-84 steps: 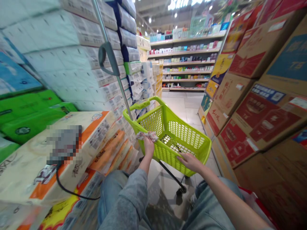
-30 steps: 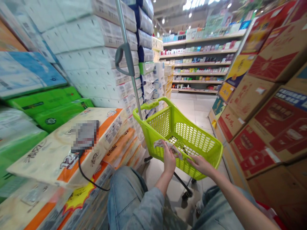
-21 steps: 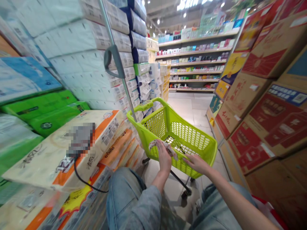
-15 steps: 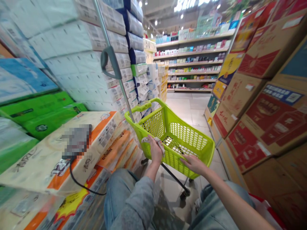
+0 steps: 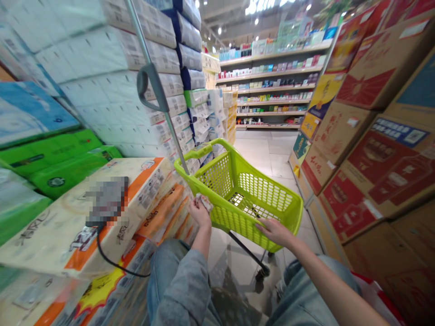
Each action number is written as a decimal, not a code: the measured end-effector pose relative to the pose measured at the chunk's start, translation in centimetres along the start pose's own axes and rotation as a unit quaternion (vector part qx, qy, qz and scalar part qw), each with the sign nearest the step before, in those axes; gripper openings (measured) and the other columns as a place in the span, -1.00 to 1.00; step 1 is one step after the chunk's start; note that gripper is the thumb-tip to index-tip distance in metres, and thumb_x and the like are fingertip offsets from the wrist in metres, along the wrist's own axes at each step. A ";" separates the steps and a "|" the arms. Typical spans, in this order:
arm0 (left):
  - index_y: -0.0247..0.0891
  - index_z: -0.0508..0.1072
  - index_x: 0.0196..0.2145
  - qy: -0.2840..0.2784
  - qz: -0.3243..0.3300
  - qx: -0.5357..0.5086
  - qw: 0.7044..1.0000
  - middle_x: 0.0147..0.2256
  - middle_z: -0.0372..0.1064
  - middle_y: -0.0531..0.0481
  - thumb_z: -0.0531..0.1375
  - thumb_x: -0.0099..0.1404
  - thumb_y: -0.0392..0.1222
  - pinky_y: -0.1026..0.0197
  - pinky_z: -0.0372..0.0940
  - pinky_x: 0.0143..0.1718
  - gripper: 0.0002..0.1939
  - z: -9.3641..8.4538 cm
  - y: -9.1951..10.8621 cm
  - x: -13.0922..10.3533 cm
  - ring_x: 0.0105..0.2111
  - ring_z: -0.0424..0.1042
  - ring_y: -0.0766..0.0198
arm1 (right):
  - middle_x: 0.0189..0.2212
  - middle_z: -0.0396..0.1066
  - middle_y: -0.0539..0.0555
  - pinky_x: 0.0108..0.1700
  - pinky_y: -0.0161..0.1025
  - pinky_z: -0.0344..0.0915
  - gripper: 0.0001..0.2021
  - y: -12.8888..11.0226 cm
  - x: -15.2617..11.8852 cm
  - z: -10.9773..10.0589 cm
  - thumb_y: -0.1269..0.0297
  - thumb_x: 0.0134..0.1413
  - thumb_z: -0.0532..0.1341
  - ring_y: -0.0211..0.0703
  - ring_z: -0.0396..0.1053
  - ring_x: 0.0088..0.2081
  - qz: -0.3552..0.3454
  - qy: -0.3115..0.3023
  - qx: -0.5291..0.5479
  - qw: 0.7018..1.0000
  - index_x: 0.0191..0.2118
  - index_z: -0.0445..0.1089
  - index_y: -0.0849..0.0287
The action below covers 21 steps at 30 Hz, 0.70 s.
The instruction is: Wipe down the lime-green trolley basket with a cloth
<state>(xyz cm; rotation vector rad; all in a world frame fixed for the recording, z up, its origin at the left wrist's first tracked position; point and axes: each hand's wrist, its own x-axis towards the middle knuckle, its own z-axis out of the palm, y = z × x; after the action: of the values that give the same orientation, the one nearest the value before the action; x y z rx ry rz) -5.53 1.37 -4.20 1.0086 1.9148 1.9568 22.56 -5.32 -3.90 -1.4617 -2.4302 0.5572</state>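
A green plastic shopping cart basket point(image 5: 268, 185) on a wheeled frame stands in front of my knees, with nothing in it that I can see. My left hand point(image 5: 200, 216) is closed around a crumpled whitish cloth point(image 5: 205, 202), at the outside of the basket's near side by the handle end. Whether the cloth presses on the plastic I cannot tell. Farther right, my right hand point(image 5: 273, 231) grips the near rim of the basket, its fingers over the edge. A grey pole with a loop handle point(image 5: 152, 88) rises from the basket's left end.
Packs of paper goods point(image 5: 88, 108) are stacked high on the left. A dark device point(image 5: 108, 201) with a black cable lies on a cream and orange pack point(image 5: 44, 235). Cardboard cartons point(image 5: 390, 167) line the right side. Stocked shelves point(image 5: 272, 90) stand at the aisle's far end.
My left hand has moved left along the basket's near side with the cloth, toward the handle end. My right hand stays on the rim. The view has shifted slightly.
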 end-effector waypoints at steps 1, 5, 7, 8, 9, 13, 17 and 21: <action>-0.31 0.38 -0.26 0.033 -0.004 0.003 0.999 -0.25 0.26 -0.09 0.06 0.24 -0.10 0.20 0.23 -0.11 -0.77 0.1 0.7 0.8 -0.24 0.32 0.26 | -0.51 0.39 0.05 -0.36 -0.31 0.12 -0.53 0.0 0.0 0.0 -0.04 0.19 -0.17 -0.18 0.33 -0.42 -0.001 -0.001 -0.001 1.000 -0.24 0.35 0.15; -0.32 0.39 -0.33 0.087 0.021 0.018 0.996 -0.33 0.25 -0.04 0.12 0.21 -0.09 0.20 0.22 -0.16 -0.78 0.8 3.5 3.6 -0.29 0.29 0.26 | -0.50 0.40 0.07 -0.37 -0.31 0.11 -0.53 -0.5 -0.1 -0.3 -0.03 0.20 -0.17 -0.18 0.33 -0.42 -0.002 0.001 -0.003 1.000 -0.24 0.35 0.15; -0.33 0.38 -0.36 0.092 0.030 0.028 0.995 -0.36 0.27 -0.04 0.11 0.21 -0.10 0.17 0.21 -0.14 -0.78 1.1 4.3 4.1 -0.28 0.29 0.25 | -0.52 0.39 0.06 -0.39 -0.31 0.09 -0.54 -0.9 -0.2 -0.5 -0.02 0.20 -0.17 -0.19 0.31 -0.45 -0.002 0.000 0.001 1.000 -0.24 0.36 0.14; -0.33 0.37 -0.36 0.091 0.037 0.032 0.995 -0.35 0.28 -0.05 0.11 0.21 -0.10 0.16 0.21 -0.13 -0.79 1.2 4.5 4.1 -0.26 0.29 0.23 | -0.54 0.38 0.05 -0.40 -0.32 0.09 -0.55 -1.1 -0.2 -0.6 -0.02 0.20 -0.17 -0.20 0.30 -0.46 -0.003 -0.001 0.003 1.000 -0.25 0.36 0.14; -0.33 0.37 -0.35 0.089 0.047 0.035 0.994 -0.33 0.29 -0.07 0.10 0.22 -0.10 0.15 0.20 -0.11 -0.79 1.3 4.5 3.9 -0.24 0.30 0.22 | -0.55 0.38 0.05 -0.41 -0.32 0.08 -0.55 -1.3 -0.1 -0.6 -0.02 0.20 -0.17 -0.21 0.29 -0.48 -0.005 -0.003 0.005 1.000 -0.27 0.36 0.13; -0.31 0.39 -0.19 0.067 0.100 0.050 0.991 -0.18 0.30 -0.17 0.07 0.24 -0.16 0.11 0.16 0.00 -0.76 1.3 4.0 2.0 -0.08 0.29 0.15 | -0.57 0.37 0.04 -0.42 -0.32 0.07 -0.55 -1.7 0.0 -0.6 -0.03 0.20 -0.16 -0.20 0.29 -0.48 -0.013 -0.006 0.010 1.000 -0.31 0.35 0.12; -0.33 0.31 -0.01 0.047 0.109 0.061 0.991 -0.03 0.26 -0.24 0.02 0.26 -0.22 0.09 0.07 0.11 -0.65 1.4 3.5 0.0 0.06 0.21 0.12 | -0.57 0.37 0.04 -0.41 -0.32 0.07 -0.56 -1.9 0.0 -0.4 -0.03 0.20 -0.16 -0.18 0.32 -0.46 -0.016 -0.005 0.010 1.000 -0.33 0.34 0.12; -0.32 0.28 0.02 -0.014 0.076 0.066 0.995 0.00 0.27 -0.25 0.01 0.25 -0.22 0.09 0.07 0.12 -0.62 1.1 3.2 -2.6 0.07 0.21 0.12 | -0.56 0.37 0.04 -0.40 -0.32 0.09 -0.56 -1.8 0.0 -0.4 -0.03 0.20 -0.15 -0.18 0.32 -0.46 -0.018 -0.008 0.013 1.000 -0.29 0.35 0.12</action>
<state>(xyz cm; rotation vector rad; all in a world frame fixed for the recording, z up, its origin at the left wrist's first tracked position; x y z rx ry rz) -1.97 0.28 -2.05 1.2453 2.0289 1.9022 21.32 -5.99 -2.74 -1.4063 -2.4467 0.5917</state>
